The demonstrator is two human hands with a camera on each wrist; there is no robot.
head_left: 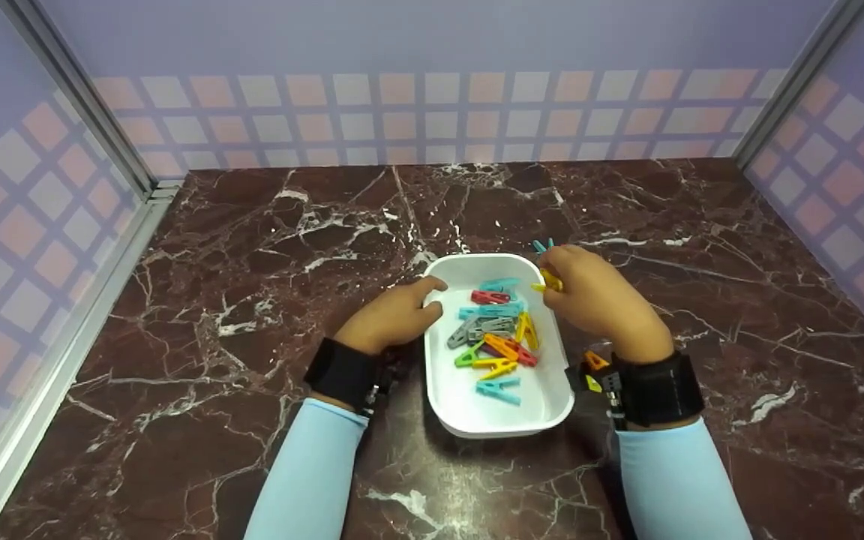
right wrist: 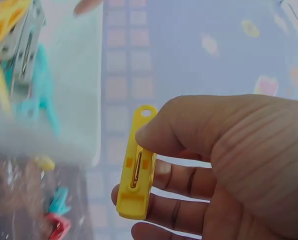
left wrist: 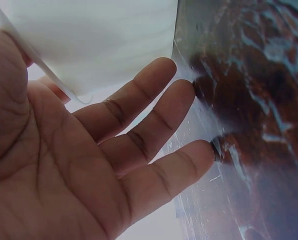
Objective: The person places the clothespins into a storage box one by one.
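A white plastic tub [head_left: 496, 416] holds several clothespins in blue, grey, green, yellow, orange and red. My left hand [head_left: 394, 311] is at the tub's left side, thumb and index finger over the rim. In the left wrist view its other fingers [left wrist: 164, 125] extend outside the tub wall, tips close to the table. Just beyond the tub's right rim, my right hand [head_left: 589, 289] pinches a yellow clothespin [right wrist: 136, 170] between thumb and fingers. A blue clothespin [head_left: 544, 245] shows past the right fingertips, partly hidden by the hand.
An orange clothespin [head_left: 595, 361] lies right of the tub by the right wrist strap, partly covered. The dark marbled table [head_left: 252, 255] extends around the tub. Checkered panels [head_left: 439, 116] stand at the back and both sides.
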